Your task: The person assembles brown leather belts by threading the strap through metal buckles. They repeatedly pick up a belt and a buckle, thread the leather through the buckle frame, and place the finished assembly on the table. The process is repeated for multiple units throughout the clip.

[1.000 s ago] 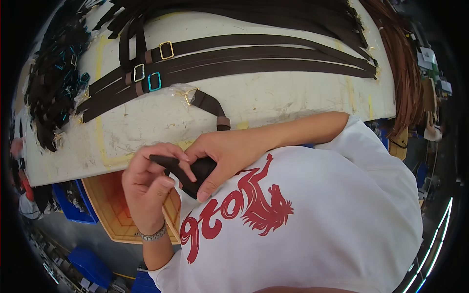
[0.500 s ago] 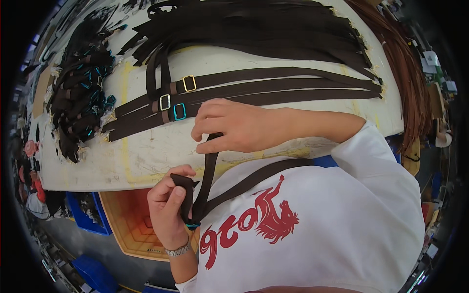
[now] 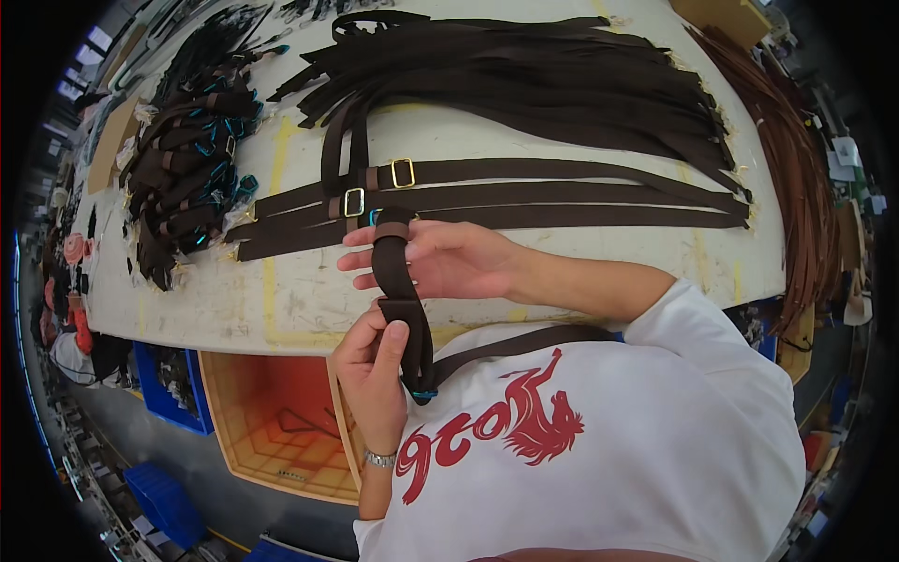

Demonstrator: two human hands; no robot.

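In my left hand [image 3: 373, 375] a dark brown webbing strap [image 3: 393, 267] is pinched between thumb and fingers, in front of my shirt. The strap rises to my right hand [image 3: 468, 264], whose palm shows and whose fingers reach out behind it. A lighter brown keeper loop [image 3: 390, 229] sits round the strap near my right thumb. Lower down, below my left thumb, a blue metal buckle [image 3: 424, 394] hangs at a fold. Another stretch of strap runs off rightward across my shirt. Beyond my hands lie similar straps with a gold buckle [image 3: 403, 172] and a silver buckle [image 3: 353, 201].
A thick pile of dark straps [image 3: 524, 84] covers the table's far side. Buckled straps [image 3: 192, 178] are heaped at left. Brown cords [image 3: 777, 178] hang over the right edge. Below the table stand a yellow crate [image 3: 281, 468] and blue crates [image 3: 164, 506].
My right hand has turned palm up, and the keeper loop now shows in front of it. My left hand has come up and rightward with the strap. The whole view has shifted slightly.
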